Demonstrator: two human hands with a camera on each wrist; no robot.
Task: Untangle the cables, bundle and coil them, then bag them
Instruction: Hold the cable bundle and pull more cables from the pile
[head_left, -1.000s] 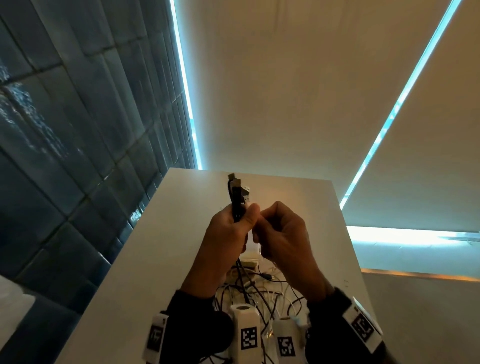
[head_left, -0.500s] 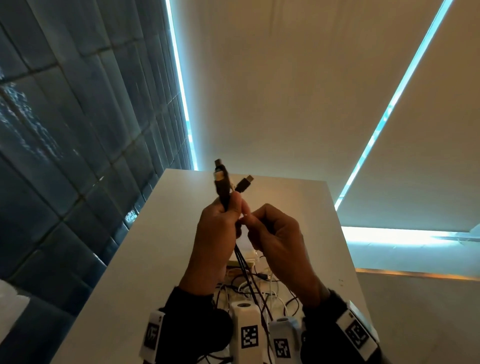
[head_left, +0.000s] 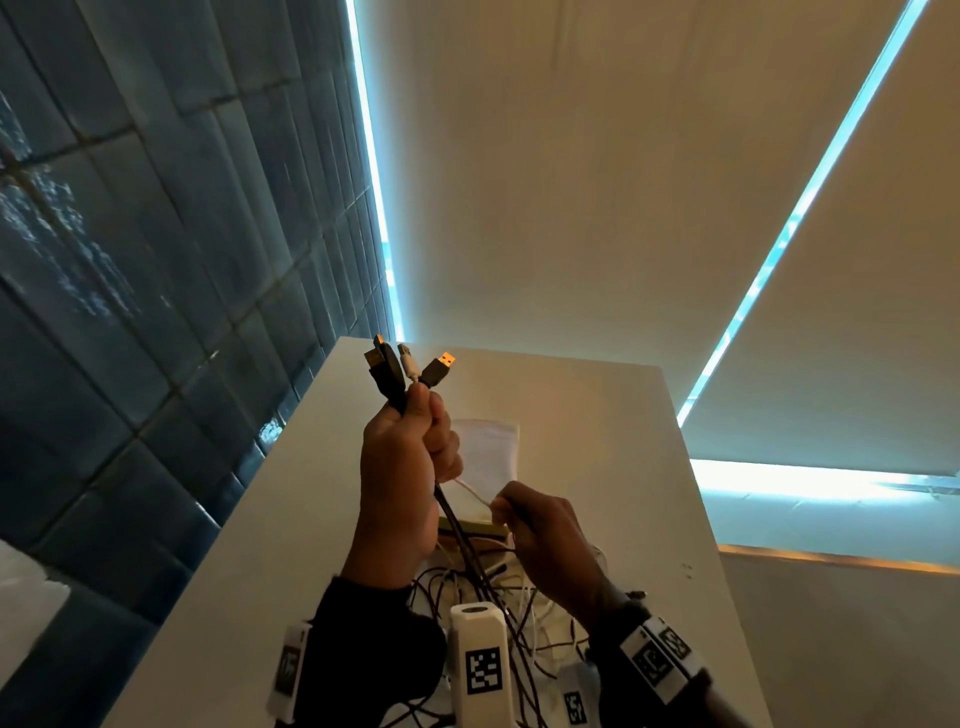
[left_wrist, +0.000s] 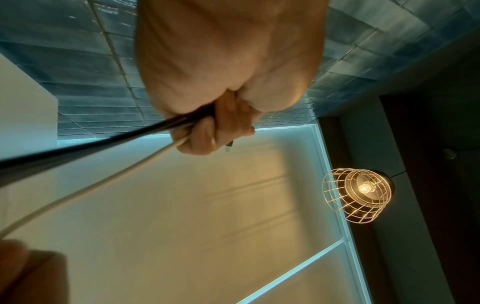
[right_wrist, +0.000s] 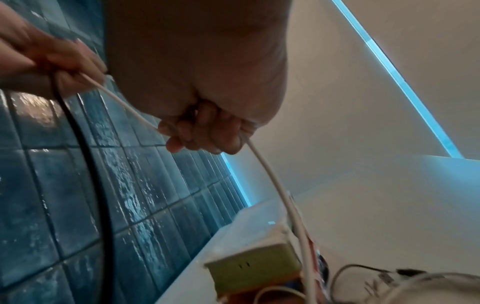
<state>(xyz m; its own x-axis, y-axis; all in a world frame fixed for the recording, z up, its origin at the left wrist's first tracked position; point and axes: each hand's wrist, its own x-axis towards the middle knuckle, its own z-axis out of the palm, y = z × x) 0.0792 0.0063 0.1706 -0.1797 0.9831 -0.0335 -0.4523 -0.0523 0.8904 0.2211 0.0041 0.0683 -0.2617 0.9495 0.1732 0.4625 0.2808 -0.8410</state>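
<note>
My left hand (head_left: 410, 457) is raised above the white table (head_left: 597, 415) and grips a bunch of cable ends, black and white, with USB plugs (head_left: 405, 366) sticking up out of the fist. Black cables (head_left: 462, 535) and a white cable (head_left: 475, 491) run down from it. My right hand (head_left: 524, 519), lower and to the right, pinches the white cable (right_wrist: 270, 176), which runs on down to a tangle of cables (head_left: 488, 587) on the table. The left wrist view shows the fist (left_wrist: 207, 131) closed round the black and white strands.
A clear plastic bag (head_left: 491, 449) lies flat on the table beyond the hands. A small green-sided box (right_wrist: 254, 265) sits by the tangle. A blue tiled wall (head_left: 156, 312) runs along the table's left edge. A wire-caged lamp (left_wrist: 358, 195) hangs overhead.
My left hand has risen with the plug ends. My right hand has come away from it, sliding down and to the right along the white cable.
</note>
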